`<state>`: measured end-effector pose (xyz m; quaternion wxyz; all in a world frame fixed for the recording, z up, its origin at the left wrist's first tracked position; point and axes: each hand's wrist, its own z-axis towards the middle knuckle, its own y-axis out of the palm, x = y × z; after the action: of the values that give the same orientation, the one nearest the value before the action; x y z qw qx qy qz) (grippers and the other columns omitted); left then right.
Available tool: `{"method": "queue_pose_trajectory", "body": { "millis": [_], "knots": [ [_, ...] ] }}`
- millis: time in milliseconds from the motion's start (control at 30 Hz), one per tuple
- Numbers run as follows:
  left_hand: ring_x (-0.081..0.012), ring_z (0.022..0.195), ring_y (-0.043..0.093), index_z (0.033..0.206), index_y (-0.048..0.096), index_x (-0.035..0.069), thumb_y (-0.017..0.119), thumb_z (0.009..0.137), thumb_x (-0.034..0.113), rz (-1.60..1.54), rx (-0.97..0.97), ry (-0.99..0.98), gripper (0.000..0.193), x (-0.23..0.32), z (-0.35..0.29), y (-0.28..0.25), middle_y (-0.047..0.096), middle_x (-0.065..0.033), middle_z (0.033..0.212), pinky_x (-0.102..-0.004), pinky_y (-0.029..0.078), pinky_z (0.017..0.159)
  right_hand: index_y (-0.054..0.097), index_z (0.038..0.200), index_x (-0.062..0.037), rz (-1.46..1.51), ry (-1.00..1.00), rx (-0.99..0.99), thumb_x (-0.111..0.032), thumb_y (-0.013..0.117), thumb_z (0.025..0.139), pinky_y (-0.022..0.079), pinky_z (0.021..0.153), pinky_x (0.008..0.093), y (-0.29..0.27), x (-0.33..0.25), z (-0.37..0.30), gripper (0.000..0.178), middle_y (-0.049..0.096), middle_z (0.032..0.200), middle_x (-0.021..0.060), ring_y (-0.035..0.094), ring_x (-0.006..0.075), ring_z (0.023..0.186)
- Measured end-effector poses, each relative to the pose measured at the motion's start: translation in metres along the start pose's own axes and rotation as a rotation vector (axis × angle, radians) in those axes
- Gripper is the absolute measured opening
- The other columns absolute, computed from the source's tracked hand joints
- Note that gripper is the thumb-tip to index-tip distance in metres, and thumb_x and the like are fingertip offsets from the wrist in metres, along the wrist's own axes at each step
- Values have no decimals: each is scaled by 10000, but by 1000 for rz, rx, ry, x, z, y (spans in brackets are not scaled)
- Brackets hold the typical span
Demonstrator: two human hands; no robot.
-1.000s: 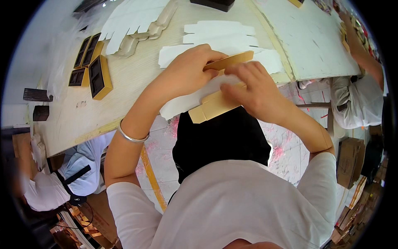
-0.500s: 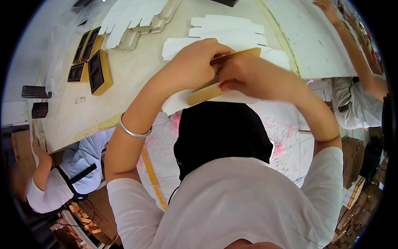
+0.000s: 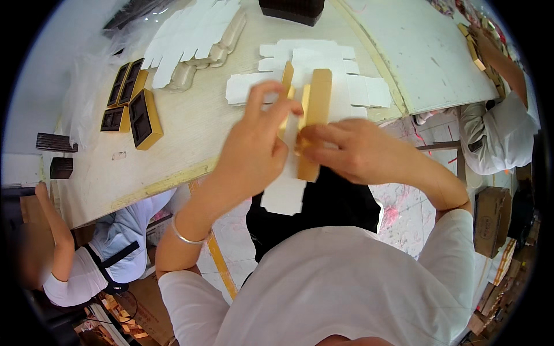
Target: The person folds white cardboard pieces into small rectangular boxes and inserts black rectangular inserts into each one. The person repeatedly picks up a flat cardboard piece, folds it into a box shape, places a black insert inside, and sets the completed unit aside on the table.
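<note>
A partly folded cardboard box (image 3: 319, 95), gold outside and white inside, stands over the table's near edge with its gold side walls raised. A white end flap (image 3: 283, 197) sticks out toward me. My right hand (image 3: 358, 149) pinches the right gold wall between thumb and fingers. My left hand (image 3: 254, 144) is slightly blurred beside the left gold wall, its fingers bent and apart; whether the fingertips touch the wall I cannot tell. Under and behind the box lie flat white die-cut cardboard blanks (image 3: 369, 91).
At left stand several gold boxes (image 3: 146, 120) with dark brown compartment inserts. Stacked white blanks (image 3: 193, 37) lie at the far left, near clear plastic wrap (image 3: 86, 86). A dark tray stack (image 3: 293, 10) sits at the back. Other people work at both sides.
The cardboard has turned from lying crosswise to pointing away from me, and its gold walls now stand apart. My left hand has come off it and moved nearer; my right hand has moved lower.
</note>
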<state>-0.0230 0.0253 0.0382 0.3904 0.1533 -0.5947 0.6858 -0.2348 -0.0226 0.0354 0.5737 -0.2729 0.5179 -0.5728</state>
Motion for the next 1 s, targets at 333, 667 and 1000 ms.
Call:
{"method": "queue_pose_trajectory", "body": {
  "millis": [333, 667, 1000],
  "knots": [
    [-149, 763, 558, 946, 602, 40, 762, 732, 62, -263, -322, 122, 268, -2, -15, -4, 541, -51, 1018, -261, 477, 632, 543, 797, -4, 442, 148, 189, 21, 705, 738, 460, 675, 357, 23, 7, -21, 174, 528, 935, 107, 531, 268, 786],
    [-206, 635, 588, 869, 624, 30, 764, 736, 84, -132, 55, 129, 200, -3, -4, 25, 586, -73, 734, -300, 468, 560, 510, 885, -21, 396, 268, 93, 33, 699, 741, 445, 672, 347, 1, 2, 2, 243, 520, 873, 81, 522, 249, 779],
    [-241, 599, 572, 781, 635, 22, 705, 774, 88, -81, 56, 80, 96, -3, -5, 33, 580, -78, 707, -334, 442, 544, 472, 1322, -90, -3, 110, 113, -17, 736, 641, 486, 792, 374, -1, -5, -28, 733, 371, 1426, 174, 597, 320, 1002]
  ]
}}
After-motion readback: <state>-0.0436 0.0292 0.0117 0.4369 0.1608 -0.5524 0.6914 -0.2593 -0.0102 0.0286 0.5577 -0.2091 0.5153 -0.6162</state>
